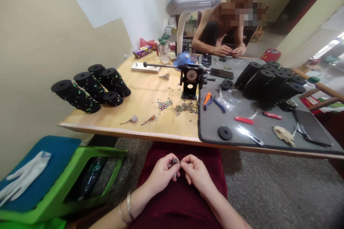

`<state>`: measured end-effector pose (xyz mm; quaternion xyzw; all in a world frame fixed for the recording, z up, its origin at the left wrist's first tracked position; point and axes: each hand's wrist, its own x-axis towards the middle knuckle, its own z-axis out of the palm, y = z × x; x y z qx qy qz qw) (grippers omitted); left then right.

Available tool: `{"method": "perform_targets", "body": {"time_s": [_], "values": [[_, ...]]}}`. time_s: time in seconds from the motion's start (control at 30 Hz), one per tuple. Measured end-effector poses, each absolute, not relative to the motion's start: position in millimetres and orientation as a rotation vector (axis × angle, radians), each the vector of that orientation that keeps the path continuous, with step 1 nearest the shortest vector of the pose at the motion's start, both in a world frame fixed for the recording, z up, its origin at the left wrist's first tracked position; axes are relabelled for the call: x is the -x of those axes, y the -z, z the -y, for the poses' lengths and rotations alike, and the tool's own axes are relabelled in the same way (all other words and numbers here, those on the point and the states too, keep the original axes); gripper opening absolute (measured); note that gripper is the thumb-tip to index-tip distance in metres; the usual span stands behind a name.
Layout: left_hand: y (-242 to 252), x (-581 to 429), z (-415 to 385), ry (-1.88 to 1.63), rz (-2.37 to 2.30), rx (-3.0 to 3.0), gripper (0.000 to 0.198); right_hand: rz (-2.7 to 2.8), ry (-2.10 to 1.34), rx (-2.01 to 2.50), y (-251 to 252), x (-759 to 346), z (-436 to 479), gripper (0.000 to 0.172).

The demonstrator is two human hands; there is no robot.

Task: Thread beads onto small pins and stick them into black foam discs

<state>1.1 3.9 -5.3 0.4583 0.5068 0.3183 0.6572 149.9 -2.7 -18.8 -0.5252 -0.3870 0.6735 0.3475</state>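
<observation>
Over the dark red cloth (177, 204) on my lap, my left hand (163, 172) and my right hand (198, 173) meet at the fingertips. My left fingers are closed round a small greyish piece (175, 161), mostly hidden by the fingers. Thumb and forefinger of my right hand pinch at the same spot; whatever they grip is too small to name. On the table ahead lie a heap of coloured beads (165, 105), a heap of small metal pieces (185, 108) and two small tufted pieces with thin stems, one (131, 119) left of the other (149, 118).
A black hand-cranked winder (191, 78) stands mid-table below a lamp (193, 1). Stacks of black foam spools stand at left (76, 94) and right (258, 82). Pliers (213, 103) and scissors (249, 136) lie on the grey mat (209, 128). Another person (215, 39) sits opposite.
</observation>
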Motion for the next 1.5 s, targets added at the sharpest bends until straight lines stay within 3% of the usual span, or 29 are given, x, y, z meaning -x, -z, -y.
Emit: {"method": "perform_targets", "body": {"time_s": [0.3,0.83,1.3,1.5], "values": [[3.4,-3.4,-4.3,-0.688,-1.154,-1.060,0.013,0.866,-1.675,1.312,20.3,-151.1,3.2,0.034],[5.0,-1.8,-7.9,-0.765,-1.239,-1.196,0.016,0.918,-1.707,1.288,20.7,-148.0,1.7,0.038],[8.7,6.0,-12.3,-0.913,-1.271,-1.125,0.023,1.008,-1.777,1.353,19.3,-148.8,3.3,0.013],[9.6,17.2,-15.5,-0.986,-1.232,-0.926,0.015,0.920,-1.653,1.317,12.7,-152.4,5.9,0.013]]}}
